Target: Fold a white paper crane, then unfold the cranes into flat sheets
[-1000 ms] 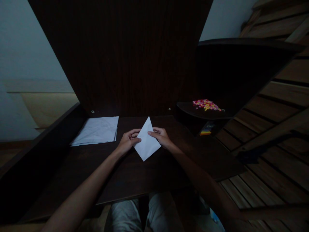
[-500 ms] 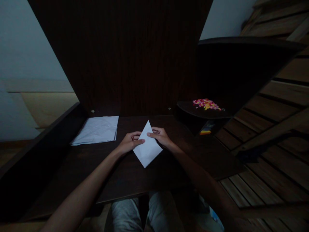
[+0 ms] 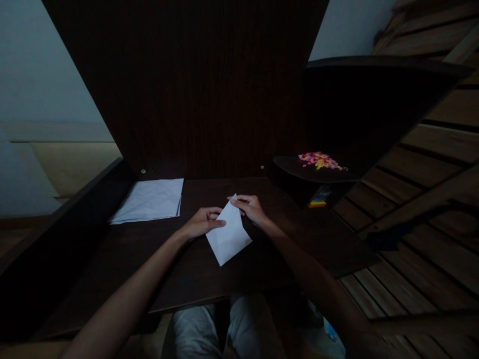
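Observation:
A folded sheet of white paper point(image 3: 229, 239), kite-like in outline with a narrow top and a wider lower part, is held above the dark desk. My left hand point(image 3: 204, 222) grips its left edge, thumb on top and fingers curled behind. At the upper right, my right hand point(image 3: 250, 207) pinches the paper close to its pointed tip, the thumb lying on the front. The fingertips behind the sheet are partly hidden.
A stack of white paper point(image 3: 151, 199) lies at the desk's back left. Small pink, red and yellow pieces point(image 3: 322, 160) are heaped on the corner shelf point(image 3: 288, 168) at right. Beneath it sits a yellow-edged item point(image 3: 318, 203). A dark side panel point(image 3: 67, 229) borders the left.
The folded paper has tilted clockwise and come slightly nearer, its tip leaning right. My right thumb has slid up toward the tip. My left hand has barely moved.

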Available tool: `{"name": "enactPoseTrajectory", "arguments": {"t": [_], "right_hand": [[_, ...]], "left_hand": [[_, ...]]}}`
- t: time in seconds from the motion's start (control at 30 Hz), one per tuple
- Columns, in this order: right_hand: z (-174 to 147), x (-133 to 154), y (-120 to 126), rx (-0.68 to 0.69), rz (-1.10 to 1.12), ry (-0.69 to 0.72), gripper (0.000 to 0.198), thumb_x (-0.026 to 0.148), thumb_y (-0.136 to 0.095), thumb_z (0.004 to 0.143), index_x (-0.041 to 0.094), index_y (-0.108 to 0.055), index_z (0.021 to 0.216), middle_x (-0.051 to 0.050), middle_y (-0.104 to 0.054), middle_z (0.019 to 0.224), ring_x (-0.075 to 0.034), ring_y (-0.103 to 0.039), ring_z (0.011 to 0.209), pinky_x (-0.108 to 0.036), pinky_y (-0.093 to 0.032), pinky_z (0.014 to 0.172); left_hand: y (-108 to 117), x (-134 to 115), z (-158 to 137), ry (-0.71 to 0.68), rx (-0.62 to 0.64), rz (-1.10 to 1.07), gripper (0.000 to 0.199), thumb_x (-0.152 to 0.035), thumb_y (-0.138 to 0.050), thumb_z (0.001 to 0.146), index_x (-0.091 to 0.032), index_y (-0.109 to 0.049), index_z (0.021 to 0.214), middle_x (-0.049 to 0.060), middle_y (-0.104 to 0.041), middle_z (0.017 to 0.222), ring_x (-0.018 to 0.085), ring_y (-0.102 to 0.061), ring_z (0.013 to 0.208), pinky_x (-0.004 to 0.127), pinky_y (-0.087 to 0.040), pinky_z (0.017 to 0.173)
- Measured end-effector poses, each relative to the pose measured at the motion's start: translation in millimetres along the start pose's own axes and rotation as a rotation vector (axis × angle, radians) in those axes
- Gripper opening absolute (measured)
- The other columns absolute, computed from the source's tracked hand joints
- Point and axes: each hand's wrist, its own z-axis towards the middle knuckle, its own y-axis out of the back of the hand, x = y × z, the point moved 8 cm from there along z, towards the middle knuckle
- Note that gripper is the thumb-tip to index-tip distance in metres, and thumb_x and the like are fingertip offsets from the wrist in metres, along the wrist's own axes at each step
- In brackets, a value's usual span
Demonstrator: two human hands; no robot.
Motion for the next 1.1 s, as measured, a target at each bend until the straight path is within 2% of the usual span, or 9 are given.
{"name": "enactPoseTrajectory", "arguments": {"t": [0.13,0.27,0.53,0.73,1.1], "right_hand": [[1.5,-2.2,-0.1,0.014,0.002,0.009,0.034,0.037,-0.072,0.065,0.013,-0.076,0.089,-0.003,-0.067,0.065,-0.006,-0.039,0.044,-0.02,-0.027,0.039],[2.2,-6.6,-2.0,0.052,-0.006,-0.014,0.036,0.031,-0.074,0.06,0.014,-0.075,0.091,-0.003,-0.068,0.068,-0.008,-0.047,0.048,-0.019,-0.028,0.039],[0.3,-2.1,-2.8,0.074,-0.091,0.026,0.023,0.034,-0.072,0.064,0.014,-0.073,0.075,-0.002,-0.065,0.064,-0.011,-0.052,0.051,-0.021,-0.034,0.044],[-0.3,-5.0,-4.3,0.064,-0.068,-0.01,0.026,0.035,-0.072,0.063,0.015,-0.072,0.079,-0.001,-0.065,0.065,-0.009,-0.049,0.048,-0.02,-0.031,0.04],[-0.1,-2.5,-5.1,0.025,-0.088,0.027,0.023,0.037,-0.069,0.066,0.015,-0.069,0.073,0.001,-0.058,0.057,-0.008,-0.042,0.043,-0.021,-0.027,0.039]], "left_hand": [[0.2,0.2,0.0,-0.001,-0.004,0.014,0.041,-0.031,-0.081,0.06,-0.014,-0.066,0.094,0.007,-0.074,0.082,0.021,-0.069,0.07,0.03,-0.051,0.063],[2.6,0.0,1.0,-0.009,-0.028,0.024,0.043,-0.031,-0.081,0.059,-0.013,-0.066,0.095,0.006,-0.074,0.081,0.021,-0.069,0.069,0.029,-0.05,0.064],[5.9,0.8,2.6,-0.019,-0.061,0.029,0.043,-0.032,-0.08,0.06,-0.014,-0.067,0.098,0.006,-0.074,0.083,0.021,-0.068,0.071,0.029,-0.049,0.065],[8.3,-1.9,2.0,-0.042,-0.101,0.049,0.043,-0.035,-0.079,0.061,-0.013,-0.067,0.096,0.006,-0.073,0.081,0.019,-0.067,0.069,0.028,-0.049,0.063],[8.2,-5.6,0.3,-0.054,-0.109,0.081,0.038,-0.034,-0.077,0.063,-0.013,-0.067,0.094,0.005,-0.073,0.08,0.019,-0.067,0.068,0.026,-0.048,0.06]]}}
